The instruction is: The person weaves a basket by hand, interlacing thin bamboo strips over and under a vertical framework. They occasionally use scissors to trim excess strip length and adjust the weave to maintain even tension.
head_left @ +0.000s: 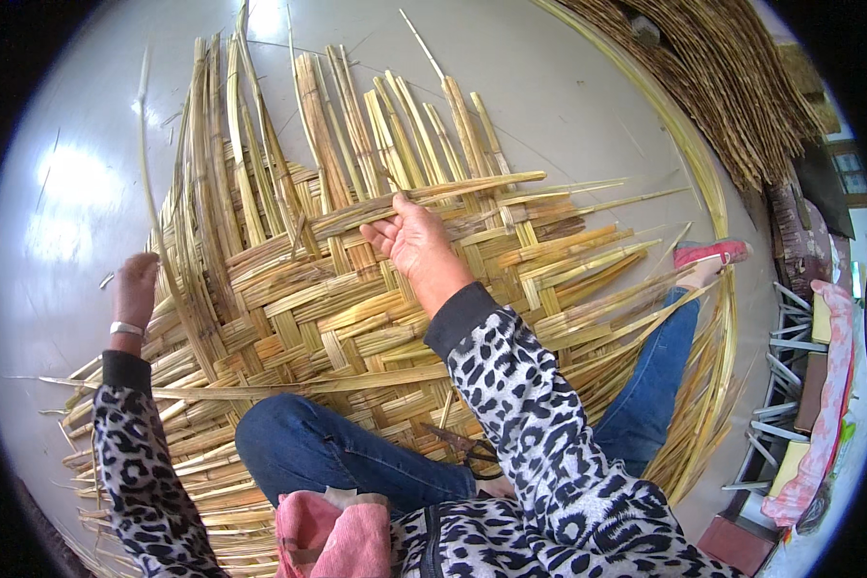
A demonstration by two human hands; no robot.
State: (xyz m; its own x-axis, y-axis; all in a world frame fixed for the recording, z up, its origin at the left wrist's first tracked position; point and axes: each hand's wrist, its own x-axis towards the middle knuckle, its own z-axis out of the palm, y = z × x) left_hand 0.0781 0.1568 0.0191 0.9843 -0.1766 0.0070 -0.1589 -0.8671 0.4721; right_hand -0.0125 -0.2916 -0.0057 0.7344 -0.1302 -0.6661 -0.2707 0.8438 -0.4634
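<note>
A half-woven mat of flat yellow reed strips (289, 289) lies on the pale floor, loose strip ends fanning out at its far edge. My right hand (409, 236) grips a long horizontal reed strip (472, 188) lying across the upright strands near the mat's middle. My left hand (135, 289), a silver bangle on its wrist, is closed around a thin upright reed strand (149, 183) at the mat's left edge. I sit on the mat in blue jeans, with leopard-print sleeves on both arms.
Dark scissors (467, 451) lie on the mat by my right knee. A big pile of dry reeds (732, 87) fills the upper right. My pink shoe (708, 253) rests at the mat's right edge. Metal racks and cloth (804, 385) stand at far right.
</note>
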